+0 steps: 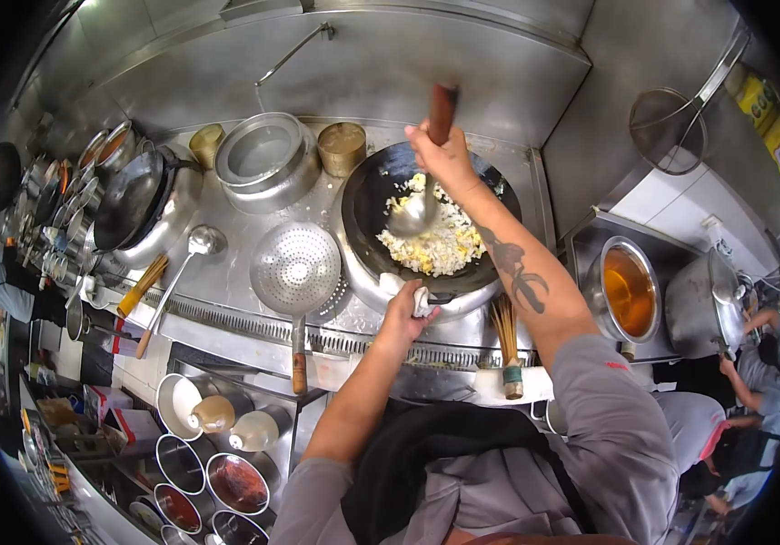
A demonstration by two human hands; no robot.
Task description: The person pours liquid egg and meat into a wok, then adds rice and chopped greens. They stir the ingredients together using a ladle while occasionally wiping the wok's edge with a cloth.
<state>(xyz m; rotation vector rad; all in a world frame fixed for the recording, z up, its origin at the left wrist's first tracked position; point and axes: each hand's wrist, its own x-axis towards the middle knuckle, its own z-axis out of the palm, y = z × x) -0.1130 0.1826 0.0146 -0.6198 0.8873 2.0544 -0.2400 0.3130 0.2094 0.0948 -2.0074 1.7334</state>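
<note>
My right hand (444, 162) is closed round the handle of a ladle (414, 214), whose wooden end points up. The ladle's bowl, a little blurred, is down in the fried rice with egg (444, 238). This rice lies in a black wok (364, 211) on the stove. At the wok's near rim, my left hand (401, 313) grips a folded white cloth (422, 300) against the wok's edge. A bamboo wok brush (506, 345) lies just right of that hand, and a perforated strainer (295, 268) with a wooden handle rests to the left.
Behind the strainer stands a steel pot (264, 159) beside a brass-coloured can (342, 148). Another ladle (185, 272) lies further left. On the right are a bowl of orange liquid (628, 289) and a large lidded pot (703, 304). Other people work at far right. Sauce containers (237, 481) stand lower left.
</note>
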